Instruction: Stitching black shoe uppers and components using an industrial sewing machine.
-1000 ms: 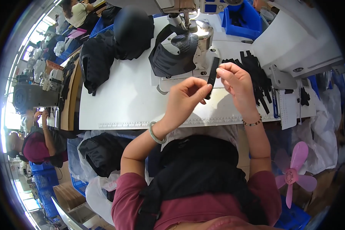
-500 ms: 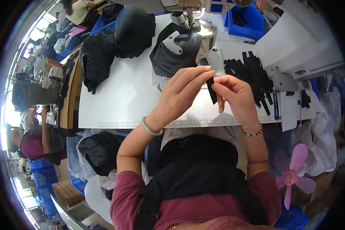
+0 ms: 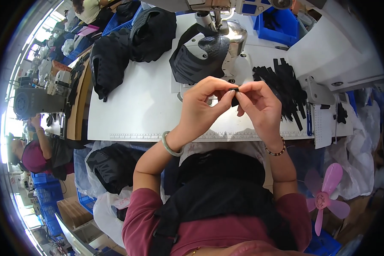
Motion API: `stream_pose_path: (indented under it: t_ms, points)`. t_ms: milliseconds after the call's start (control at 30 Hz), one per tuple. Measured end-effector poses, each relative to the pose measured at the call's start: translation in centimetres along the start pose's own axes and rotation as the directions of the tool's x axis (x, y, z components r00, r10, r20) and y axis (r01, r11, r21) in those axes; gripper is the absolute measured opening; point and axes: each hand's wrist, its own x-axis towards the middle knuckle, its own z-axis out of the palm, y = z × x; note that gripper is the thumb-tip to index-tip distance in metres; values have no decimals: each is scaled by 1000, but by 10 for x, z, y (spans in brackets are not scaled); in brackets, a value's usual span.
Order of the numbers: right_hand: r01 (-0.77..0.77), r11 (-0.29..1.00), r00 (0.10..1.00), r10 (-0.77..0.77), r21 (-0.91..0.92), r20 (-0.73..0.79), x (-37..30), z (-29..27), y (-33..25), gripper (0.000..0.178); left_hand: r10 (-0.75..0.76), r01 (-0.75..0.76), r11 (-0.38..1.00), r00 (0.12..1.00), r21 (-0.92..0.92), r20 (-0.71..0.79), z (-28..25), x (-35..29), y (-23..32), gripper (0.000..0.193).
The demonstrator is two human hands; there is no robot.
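Above the white table, my left hand point(image 3: 205, 101) and my right hand point(image 3: 260, 104) meet fingertip to fingertip. Both pinch one short black fabric strip point(image 3: 235, 101), which looks folded over at its top between my thumbs and forefingers. Just beyond my hands, a black fabric piece with a curved band point(image 3: 197, 59) lies at the sewing machine point(image 3: 217, 19), near its needle area. A heap of similar black strips point(image 3: 281, 87) spreads on the table right of my right hand. Part of the held strip is hidden by my fingers.
Black sewn bags point(image 3: 151, 34) sit at the table's far left. A blue bin point(image 3: 277, 27) stands at the back right. Along the front edge runs a ruler point(image 3: 158, 137). A pink fan point(image 3: 323, 199) is at lower right. Another person point(image 3: 36, 155) works at far left.
My left hand has turned from flat fingers over the strip to a pinch. The strip, earlier hanging long and straight, now shows shorter and folded between both hands.
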Motion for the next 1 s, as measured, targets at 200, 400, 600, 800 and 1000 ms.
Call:
stream_pose_path:
  t_ms: [200, 400, 600, 800, 1000]
  points:
    - [-28, 1000, 1000, 28, 14, -1, 2, 1, -1, 10, 34, -33, 998, 999, 50, -20, -1, -1, -4, 13]
    - [-57, 998, 998, 57, 18, -19, 3, 3, 0, 9, 24, -27, 996, 999, 82, 33, -3, -2, -4, 13]
    - [107, 980, 993, -113, -168, -26, 6, 6, 9, 11, -4, 3, 1000, 997, -7, -74, 5, -5, -5, 12]
    - [53, 990, 996, -44, 128, -72, -2, 15, 8, 17, -262, 221, 950, 948, -220, -179, 9, -5, 2, 9]
    - [207, 945, 960, -145, -254, 241, 14, -11, -14, 30, -345, 334, 928, 938, -166, -41, -8, -6, 8, 6]
